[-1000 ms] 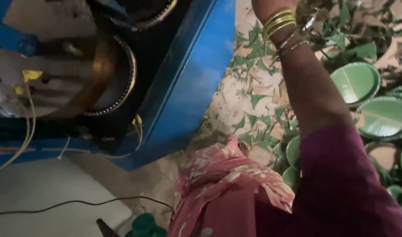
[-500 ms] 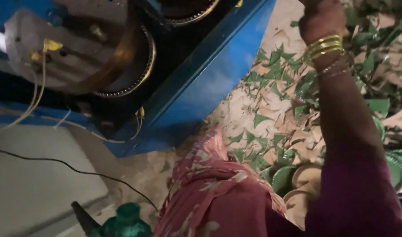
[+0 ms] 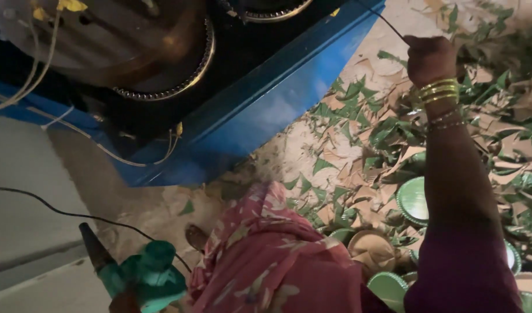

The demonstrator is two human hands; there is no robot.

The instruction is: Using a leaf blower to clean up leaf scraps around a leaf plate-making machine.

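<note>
The right hand (image 3: 429, 58) is raised at the end of an outstretched arm, closed into a fist around a thin dark rod or wire (image 3: 388, 23); the fingers are curled tight, which suits a thing too slender to be held any other way. Gold bangles (image 3: 437, 93) sit on the wrist just below the fist. The rod's long axis runs diagonally: from the fist it points up and to the left, toward the blue machine frame (image 3: 266, 110), and its far end leaves the view at the top edge, so what it joins cannot be told. The left hand appears to be at the bottom edge, well below and left of the frame, around a green blower-like power tool (image 3: 150, 275), but only a sliver of the hand shows and whether it grips the tool cannot be told. The tool's dark nozzle points up and to the left; a black cord (image 3: 45, 206) trails from it across the pale floor (image 3: 22, 232) below the frame. Inside the frame sit round metal dies (image 3: 161, 69) with toothed rims, wired with pale leads. Right of the frame, the ground is strewn with green leaf trimmings (image 3: 359, 127) and tan paper scraps, the likely offcuts of pressing. Round green leaf plates (image 3: 414, 200) lie among them beside the arm, further below and right of the frame. Pink patterned cloth (image 3: 266, 255) drapes the person's front.
</note>
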